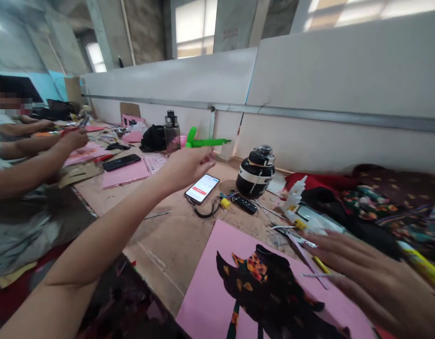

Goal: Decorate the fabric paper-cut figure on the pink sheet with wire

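Observation:
My left hand [191, 165] reaches out above a lit phone [202, 188], thumb apart from its fingers. A green, balloon-like object [208, 142] shows just beyond those fingers; whether they touch it I cannot tell. At the lower right my right hand [376, 278], slightly blurred, has its fingers stretched over the right edge of a pink sheet [203, 287], beside scissors [304, 249] and a thin twisted strip [314, 275]. Dark, flower-patterned fabric pieces [263, 287] lie on the pink sheet. Nothing visible is gripped in either hand.
A black jug [256, 172] stands behind the phone, near a black device [245, 205] and white glue bottle [297, 190]. Fabrics [369, 202] are heaped at right. Leftward are a grey bottle [172, 134], a dark phone [121, 162] and another person's arms [37, 160].

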Action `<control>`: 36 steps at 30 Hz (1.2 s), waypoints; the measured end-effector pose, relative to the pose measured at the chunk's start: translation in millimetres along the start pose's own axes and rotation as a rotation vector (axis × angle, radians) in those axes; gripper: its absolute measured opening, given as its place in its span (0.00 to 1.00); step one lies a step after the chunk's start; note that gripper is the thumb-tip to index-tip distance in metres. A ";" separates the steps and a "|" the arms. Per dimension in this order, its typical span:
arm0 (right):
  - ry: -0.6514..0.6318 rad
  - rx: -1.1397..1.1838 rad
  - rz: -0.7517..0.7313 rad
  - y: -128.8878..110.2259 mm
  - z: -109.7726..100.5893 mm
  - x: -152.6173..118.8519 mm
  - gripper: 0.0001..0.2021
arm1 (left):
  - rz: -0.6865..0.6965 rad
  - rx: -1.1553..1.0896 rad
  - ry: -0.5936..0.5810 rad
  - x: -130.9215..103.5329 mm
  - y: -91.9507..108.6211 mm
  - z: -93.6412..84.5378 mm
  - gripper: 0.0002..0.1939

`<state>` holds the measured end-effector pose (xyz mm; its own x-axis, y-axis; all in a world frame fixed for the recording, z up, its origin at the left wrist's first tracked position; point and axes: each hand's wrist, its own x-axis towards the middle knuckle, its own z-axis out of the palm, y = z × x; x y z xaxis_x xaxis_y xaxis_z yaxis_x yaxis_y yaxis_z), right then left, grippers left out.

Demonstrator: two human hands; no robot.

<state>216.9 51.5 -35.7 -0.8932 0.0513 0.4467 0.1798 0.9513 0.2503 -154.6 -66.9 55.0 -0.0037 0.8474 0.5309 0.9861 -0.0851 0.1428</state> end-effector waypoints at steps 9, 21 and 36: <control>-0.027 0.022 -0.050 -36.7 27.0 -46.2 0.27 | -0.339 0.315 -0.731 -93.0 -51.4 15.8 0.20; 0.170 0.106 -0.053 -55.8 2.6 -13.3 0.17 | -0.344 0.330 -0.744 -94.7 -41.7 32.3 0.10; 0.094 0.551 0.396 -58.5 -7.9 -16.2 0.12 | -0.381 -0.994 -0.616 -53.0 47.4 55.9 0.03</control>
<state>224.0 -7.4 -50.9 -0.7589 0.4246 0.4938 0.2274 0.8833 -0.4100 -98.4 -86.6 -13.0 0.0816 0.9883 -0.1285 0.3826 0.0880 0.9197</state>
